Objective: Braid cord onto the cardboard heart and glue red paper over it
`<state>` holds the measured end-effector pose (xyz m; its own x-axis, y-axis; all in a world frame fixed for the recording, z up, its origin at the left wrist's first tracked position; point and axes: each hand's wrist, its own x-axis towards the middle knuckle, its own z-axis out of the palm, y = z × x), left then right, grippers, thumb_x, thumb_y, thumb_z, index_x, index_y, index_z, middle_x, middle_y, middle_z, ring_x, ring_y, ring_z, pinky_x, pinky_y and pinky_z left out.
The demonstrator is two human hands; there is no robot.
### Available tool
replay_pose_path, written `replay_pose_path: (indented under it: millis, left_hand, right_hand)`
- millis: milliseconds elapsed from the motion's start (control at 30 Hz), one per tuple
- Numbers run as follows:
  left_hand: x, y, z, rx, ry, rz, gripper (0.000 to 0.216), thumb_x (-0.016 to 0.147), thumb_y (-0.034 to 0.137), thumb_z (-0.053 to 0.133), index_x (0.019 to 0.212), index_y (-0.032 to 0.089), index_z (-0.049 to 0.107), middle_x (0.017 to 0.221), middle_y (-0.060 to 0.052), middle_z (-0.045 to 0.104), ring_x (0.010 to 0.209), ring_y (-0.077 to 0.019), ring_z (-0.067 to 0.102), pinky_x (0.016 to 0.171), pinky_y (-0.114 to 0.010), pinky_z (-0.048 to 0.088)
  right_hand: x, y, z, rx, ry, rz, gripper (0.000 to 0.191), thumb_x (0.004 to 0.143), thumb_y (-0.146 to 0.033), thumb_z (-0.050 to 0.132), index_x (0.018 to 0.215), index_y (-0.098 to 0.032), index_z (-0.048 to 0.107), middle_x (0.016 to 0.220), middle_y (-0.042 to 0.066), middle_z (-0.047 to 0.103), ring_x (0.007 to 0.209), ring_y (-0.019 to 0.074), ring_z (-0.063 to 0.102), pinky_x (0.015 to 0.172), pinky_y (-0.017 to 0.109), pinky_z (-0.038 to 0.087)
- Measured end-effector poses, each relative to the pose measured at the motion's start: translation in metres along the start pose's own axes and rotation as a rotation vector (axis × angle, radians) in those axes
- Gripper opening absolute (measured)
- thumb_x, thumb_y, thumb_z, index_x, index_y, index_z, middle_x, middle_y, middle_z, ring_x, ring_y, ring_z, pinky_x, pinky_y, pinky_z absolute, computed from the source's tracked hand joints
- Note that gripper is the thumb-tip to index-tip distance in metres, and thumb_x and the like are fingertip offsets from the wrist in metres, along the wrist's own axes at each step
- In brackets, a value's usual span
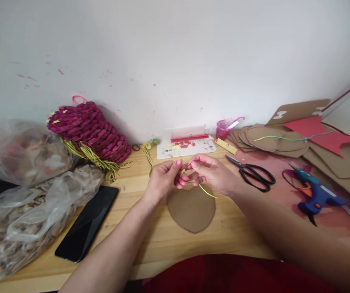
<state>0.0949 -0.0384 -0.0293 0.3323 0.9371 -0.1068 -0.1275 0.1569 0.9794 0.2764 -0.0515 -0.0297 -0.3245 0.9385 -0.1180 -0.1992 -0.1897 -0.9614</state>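
Note:
My left hand (164, 179) and my right hand (210, 173) meet above the wooden table (150, 244), both pinched on a thin yellow-green string (208, 191). The string's loose end trails down to the right over a brown cardboard heart (191, 211) that lies flat on the table just below my hands. My fingertips are closed together around the string's upper part, which is partly hidden between them.
Black scissors (254, 173) and a blue glue gun (317, 194) lie to the right, with stacked cardboard hearts (269, 140) and red paper behind. A black phone (86, 224) and plastic bags (18, 219) sit left. A magenta woven pile (89, 130) and pink cup (223, 128) stand by the wall.

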Motion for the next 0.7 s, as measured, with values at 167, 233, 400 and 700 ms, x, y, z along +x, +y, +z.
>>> replay_pose_path:
  millis: [167,233,400,700]
  left_hand:
    - [-0.0019,0.0012,0.0002,-0.019,-0.013,-0.015,0.045,0.080,0.052,0.073,0.098,0.010,0.074,0.065,-0.004,0.070,0.050,-0.0100,0.062,0.049,-0.020,0.049]
    - [-0.0018,0.0010,0.0001,-0.032,-0.029,-0.027,0.045,0.078,0.049,0.076,0.102,0.011,0.074,0.066,-0.004,0.071,0.051,-0.0101,0.062,0.049,-0.020,0.048]
    - [-0.0004,-0.0008,0.0001,-0.023,0.031,-0.064,0.046,0.075,0.056,0.077,0.077,0.011,0.069,0.065,-0.006,0.072,0.048,-0.0096,0.060,0.044,-0.019,0.045]
    - [-0.0020,-0.0010,0.0014,-0.104,-0.005,-0.085,0.046,0.071,0.050,0.082,0.092,0.010,0.074,0.066,-0.005,0.072,0.050,-0.0098,0.062,0.046,-0.019,0.047]
  right_hand:
    - [-0.0003,-0.0023,0.0017,-0.161,0.066,-0.082,0.029,0.088,-0.048,0.068,0.090,-0.020,0.063,0.105,0.006,0.071,0.080,0.0160,0.073,0.059,0.023,0.050]
    - [0.0003,-0.0031,0.0013,-0.208,0.085,-0.102,0.029,0.089,-0.048,0.066,0.090,-0.019,0.063,0.103,0.006,0.071,0.079,0.0162,0.073,0.059,0.023,0.049]
    - [0.0012,-0.0029,0.0011,-0.260,0.119,-0.157,0.028,0.088,-0.046,0.066,0.089,-0.019,0.063,0.095,0.005,0.070,0.077,0.0156,0.070,0.059,0.024,0.049]
    - [0.0006,-0.0050,0.0026,-0.305,0.162,-0.213,0.023,0.090,-0.042,0.063,0.086,-0.019,0.063,0.089,0.004,0.070,0.076,0.0154,0.068,0.061,0.027,0.050]
